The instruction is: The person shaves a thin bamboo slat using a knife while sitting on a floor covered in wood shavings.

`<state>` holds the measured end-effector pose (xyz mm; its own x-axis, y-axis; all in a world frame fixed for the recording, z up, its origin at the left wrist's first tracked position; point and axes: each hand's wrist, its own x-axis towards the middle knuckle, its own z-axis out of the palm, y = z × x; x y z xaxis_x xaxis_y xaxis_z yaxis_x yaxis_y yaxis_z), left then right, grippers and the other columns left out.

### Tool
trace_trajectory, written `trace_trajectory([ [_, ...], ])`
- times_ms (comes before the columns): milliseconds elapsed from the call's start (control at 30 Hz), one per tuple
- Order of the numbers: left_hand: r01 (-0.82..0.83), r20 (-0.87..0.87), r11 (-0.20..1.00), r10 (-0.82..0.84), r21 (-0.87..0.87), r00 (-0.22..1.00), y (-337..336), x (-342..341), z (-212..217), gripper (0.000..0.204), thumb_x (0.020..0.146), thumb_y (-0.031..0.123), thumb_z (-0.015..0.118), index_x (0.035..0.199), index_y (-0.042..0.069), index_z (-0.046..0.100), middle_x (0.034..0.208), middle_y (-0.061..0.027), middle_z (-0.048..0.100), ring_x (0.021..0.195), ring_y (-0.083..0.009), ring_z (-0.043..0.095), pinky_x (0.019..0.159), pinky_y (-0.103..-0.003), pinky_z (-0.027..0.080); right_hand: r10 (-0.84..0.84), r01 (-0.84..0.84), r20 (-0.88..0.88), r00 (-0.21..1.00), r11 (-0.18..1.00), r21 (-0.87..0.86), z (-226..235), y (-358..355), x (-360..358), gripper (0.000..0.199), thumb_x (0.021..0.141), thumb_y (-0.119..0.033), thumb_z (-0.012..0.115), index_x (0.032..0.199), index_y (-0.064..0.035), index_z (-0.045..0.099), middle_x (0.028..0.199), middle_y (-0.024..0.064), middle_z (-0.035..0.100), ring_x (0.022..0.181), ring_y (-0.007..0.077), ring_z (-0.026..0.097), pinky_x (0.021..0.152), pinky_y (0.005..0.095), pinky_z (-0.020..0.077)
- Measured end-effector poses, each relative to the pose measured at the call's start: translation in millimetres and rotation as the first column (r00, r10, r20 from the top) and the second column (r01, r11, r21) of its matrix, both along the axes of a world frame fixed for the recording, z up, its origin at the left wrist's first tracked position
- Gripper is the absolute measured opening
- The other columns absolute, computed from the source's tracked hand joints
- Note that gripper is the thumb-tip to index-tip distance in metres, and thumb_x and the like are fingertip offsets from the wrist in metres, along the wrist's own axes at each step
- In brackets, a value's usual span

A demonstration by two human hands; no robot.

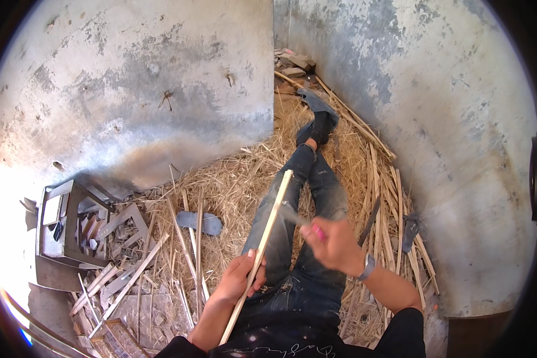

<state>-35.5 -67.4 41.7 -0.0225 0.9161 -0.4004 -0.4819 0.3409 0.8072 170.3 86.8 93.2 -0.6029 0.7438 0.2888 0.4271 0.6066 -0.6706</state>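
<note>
A long, pale wooden strip (274,216) slants from my lap up over my outstretched legs. Around its lower part, my left hand (238,277) is closed, thumb lying along the top face. My right hand (338,246) is wrapped round the pink handle of a knife (293,215). Motion smears the blade, which points left toward the strip's upper half; whether it touches the wood I cannot tell. Dark jeans (322,206) cover my legs beneath the strip, ankles crossed at the far end.
Shavings (238,164) cover the floor around my legs. Several wooden strips (392,221) lie along the right wall, others to the left. A grey sandal sole (199,223) lies left of my legs. A battered wooden stand (71,218) and scraps are farther left. Bricks (295,61) lie in the far corner.
</note>
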Motion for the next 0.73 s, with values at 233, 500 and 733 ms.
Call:
trace_trajectory([
  [233, 0.049, -0.205, 0.999, -0.044, 0.022, 0.978, 7, 13, -1, 0.048, 0.114, 0.04, 0.03, 0.106, 0.001, 0.056, 0.06, -0.0029, 0.053, 0.041, -0.0097, 0.045, 0.042, -0.022, 0.039, 0.042, -0.072, 0.227, 0.973, 0.99, 0.124, -37, -3, -9, 0.051, 0.098, -0.051, 0.062, 0.071, -0.0075, 0.062, 0.058, 0.0172, 0.06, 0.053, 0.0361, 0.064, 0.048, 0.0456, 0.0487],
  [500, 0.107, -0.28, 0.994, -0.099, 0.014, 0.955, -6, 18, 5, 0.049, 0.114, 0.042, 0.03, 0.106, 0.001, 0.055, 0.06, -0.0025, 0.052, 0.044, -0.0097, 0.046, 0.043, -0.023, 0.041, 0.033, -0.098, 0.274, 0.961, 0.969, 0.227, -41, 20, -9, 0.063, 0.104, -0.057, 0.047, 0.07, -0.0064, 0.063, 0.058, 0.018, 0.061, 0.053, 0.0392, 0.064, 0.05, 0.0484, 0.0503],
  [733, 0.133, -0.338, 0.991, -0.136, -0.033, 0.931, -4, 25, 16, 0.049, 0.113, 0.043, 0.034, 0.106, 0.001, 0.058, 0.061, -0.0049, 0.054, 0.045, -0.0122, 0.049, 0.043, -0.024, 0.044, -0.27, 0.271, -0.028, 0.963, 0.96, 0.07, -32, 105, 5, 0.065, 0.106, -0.051, 0.048, 0.068, 0.0005, 0.06, 0.056, 0.0209, 0.045, 0.048, 0.0318, 0.049, 0.051, 0.0476, 0.033],
])
